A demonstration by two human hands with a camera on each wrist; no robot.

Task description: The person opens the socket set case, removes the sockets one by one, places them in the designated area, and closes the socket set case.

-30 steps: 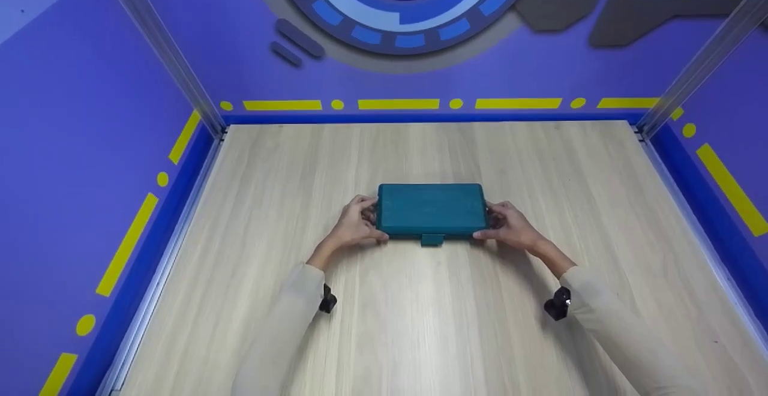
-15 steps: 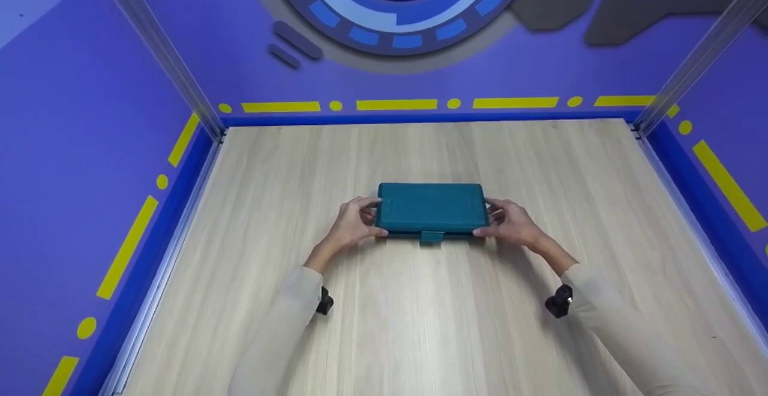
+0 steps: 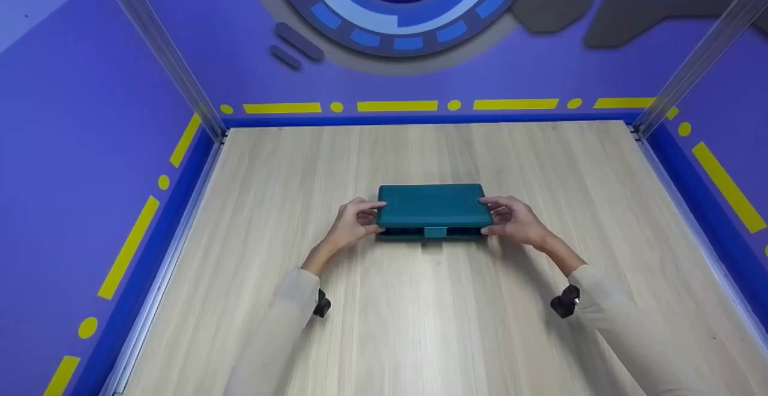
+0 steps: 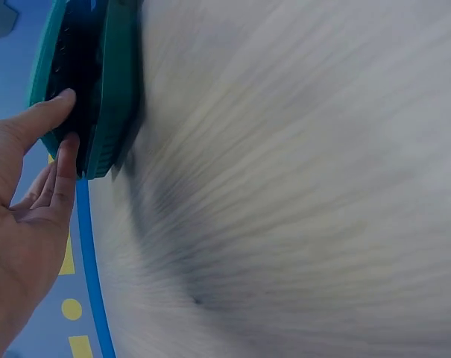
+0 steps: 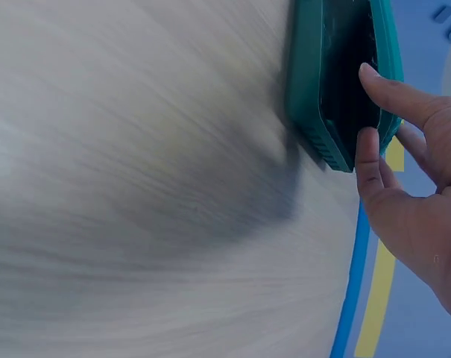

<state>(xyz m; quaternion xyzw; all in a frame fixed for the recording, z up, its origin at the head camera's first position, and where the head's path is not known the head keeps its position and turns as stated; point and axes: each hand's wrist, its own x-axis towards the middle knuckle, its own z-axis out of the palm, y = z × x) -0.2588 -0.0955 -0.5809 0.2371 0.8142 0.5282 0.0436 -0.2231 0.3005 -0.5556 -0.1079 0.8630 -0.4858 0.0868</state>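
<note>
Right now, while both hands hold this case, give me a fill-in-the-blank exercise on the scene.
1. Of the latch and the lid, the left hand and right hand hold the ____.
2. Seen from the front, the case is partly ____, not shut.
3. Of lid and base, the part resting on the table is the ____.

Missing words: lid; open; base.
</note>
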